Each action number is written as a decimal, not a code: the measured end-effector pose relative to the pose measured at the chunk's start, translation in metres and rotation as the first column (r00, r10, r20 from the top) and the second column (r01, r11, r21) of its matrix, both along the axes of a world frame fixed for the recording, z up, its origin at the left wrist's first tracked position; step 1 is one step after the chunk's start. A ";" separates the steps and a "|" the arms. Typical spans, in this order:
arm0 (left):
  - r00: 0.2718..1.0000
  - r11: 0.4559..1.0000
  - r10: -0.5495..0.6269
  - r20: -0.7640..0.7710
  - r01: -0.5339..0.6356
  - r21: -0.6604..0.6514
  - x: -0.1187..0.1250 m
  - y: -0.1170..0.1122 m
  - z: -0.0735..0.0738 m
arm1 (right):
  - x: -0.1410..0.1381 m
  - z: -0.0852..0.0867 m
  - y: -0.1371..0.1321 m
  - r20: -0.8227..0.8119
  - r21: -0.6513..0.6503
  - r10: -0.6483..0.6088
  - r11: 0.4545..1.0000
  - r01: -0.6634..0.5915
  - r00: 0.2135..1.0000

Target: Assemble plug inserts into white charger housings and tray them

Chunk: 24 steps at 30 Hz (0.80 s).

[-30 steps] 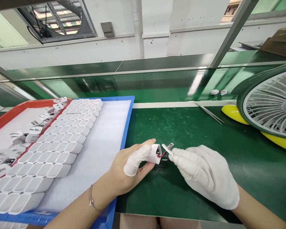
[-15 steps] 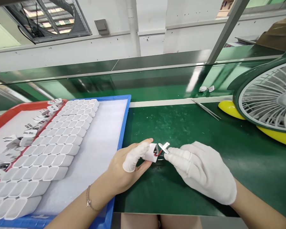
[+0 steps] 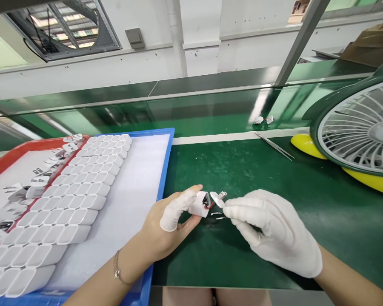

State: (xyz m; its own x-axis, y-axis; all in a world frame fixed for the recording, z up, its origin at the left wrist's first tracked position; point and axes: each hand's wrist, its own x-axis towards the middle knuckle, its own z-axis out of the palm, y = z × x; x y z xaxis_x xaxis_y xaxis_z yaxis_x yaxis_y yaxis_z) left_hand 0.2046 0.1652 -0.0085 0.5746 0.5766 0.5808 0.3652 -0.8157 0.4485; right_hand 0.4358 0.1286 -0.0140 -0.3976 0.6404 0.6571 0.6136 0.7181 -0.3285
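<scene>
On my green bench (image 3: 274, 178) a blue tray (image 3: 166, 170) holds rows of white housings (image 3: 67, 212) on white foam. Beside it a red tray (image 3: 6, 157) carries loose plug pieces (image 3: 22, 191). Tweezers (image 3: 274, 145) lie near a yellow-footed fan (image 3: 357, 140).

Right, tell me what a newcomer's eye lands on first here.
First, the two hands meeting at the centre of the green mat: the left hand, with a finger cot, grips a small white charger shell, while the gloved right hand pinches a plug piece joined to it by red wire. Next, the blue tray at left, with rows of white shells, and the fan at far right.
</scene>
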 end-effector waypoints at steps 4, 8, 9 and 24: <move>1.000 1.000 -0.013 -0.025 0.013 -0.011 0.001 -0.001 0.000 | 0.001 0.003 0.001 -0.135 0.003 -0.008 1.000 0.008 0.991; 0.997 0.997 -0.014 -0.069 0.009 -0.071 0.002 -0.002 -0.002 | 0.002 0.000 0.003 -0.051 0.034 -0.056 0.998 0.058 0.997; 0.997 0.997 -0.018 -0.075 0.013 -0.076 0.002 -0.002 -0.003 | 0.002 -0.001 0.004 -0.011 0.047 -0.058 0.997 0.058 0.998; 0.956 0.986 -0.001 -0.293 -0.048 -0.161 0.000 -0.009 -0.012 | -0.001 -0.003 0.006 0.156 -0.018 -0.037 0.999 0.040 0.987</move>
State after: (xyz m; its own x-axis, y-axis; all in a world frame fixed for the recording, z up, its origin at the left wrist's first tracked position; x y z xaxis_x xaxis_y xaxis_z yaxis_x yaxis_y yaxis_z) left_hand 0.2046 0.1564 -0.0202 0.6896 0.6652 0.2863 0.5178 -0.7292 0.4473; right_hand 0.4353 0.1345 -0.0168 -0.4689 0.6704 0.5750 0.6854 0.6868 -0.2418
